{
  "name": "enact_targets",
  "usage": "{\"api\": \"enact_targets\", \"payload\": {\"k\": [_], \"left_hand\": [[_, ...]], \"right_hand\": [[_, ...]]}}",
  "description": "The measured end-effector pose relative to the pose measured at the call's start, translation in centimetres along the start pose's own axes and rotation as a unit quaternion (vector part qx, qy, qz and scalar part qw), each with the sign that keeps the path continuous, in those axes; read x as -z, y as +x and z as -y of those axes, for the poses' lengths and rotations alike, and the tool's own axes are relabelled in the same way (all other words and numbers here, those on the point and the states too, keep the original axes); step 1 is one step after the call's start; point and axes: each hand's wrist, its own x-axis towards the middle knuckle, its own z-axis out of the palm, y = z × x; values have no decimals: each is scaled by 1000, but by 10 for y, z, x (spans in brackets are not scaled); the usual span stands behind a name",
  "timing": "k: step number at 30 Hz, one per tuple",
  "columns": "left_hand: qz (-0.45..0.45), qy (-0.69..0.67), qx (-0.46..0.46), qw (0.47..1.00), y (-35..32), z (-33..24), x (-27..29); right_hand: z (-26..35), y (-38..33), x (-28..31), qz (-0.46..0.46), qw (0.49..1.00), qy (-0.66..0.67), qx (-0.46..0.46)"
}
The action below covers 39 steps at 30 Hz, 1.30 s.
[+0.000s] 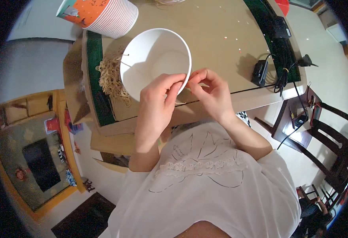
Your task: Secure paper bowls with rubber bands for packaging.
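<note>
A white paper bucket (155, 67) is tilted with its open mouth toward me, its inside bare. My left hand (160, 95) grips its near-right rim between thumb and fingers. Right beside that rim, my right hand (211, 93) is closed in a pinch, its fingertips almost meeting the left ones. What the pinch holds is hidden. A pale strand of string (180, 103) pokes out just below both hands. Another short piece of string (125, 60) passes through the bucket's left wall. Against the left side of the bucket lies a loose tangle of beige string (112, 75).
A stack of paper buckets (116, 18) with orange print lies at the table's far left. On the right stand a black adapter (260, 72) and coiled black cables (285, 75). Small flecks dot the tan tabletop (221, 23). Dark wooden chairs (332, 139) are beyond the right edge.
</note>
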Motion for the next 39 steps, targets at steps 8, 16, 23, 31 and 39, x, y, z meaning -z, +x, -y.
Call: {"api": "enact_targets", "payload": {"k": [8, 16, 23, 31, 39], "left_hand": [[-26, 10, 9, 1000, 4, 2, 2], [-29, -54, -33, 998, 7, 1, 12], [189, 127, -127, 965, 16, 6, 90], [-108, 197, -219, 950, 27, 11, 72], [22, -19, -80, 996, 19, 30, 7]], "right_hand": [[24, -15, 0, 31, 998, -41, 33], [72, 20, -6, 124, 918, -364, 97], [74, 48, -5, 172, 883, -379, 215], [64, 55, 3, 159, 913, -350, 139], [55, 53, 7, 180, 937, -282, 99]]}}
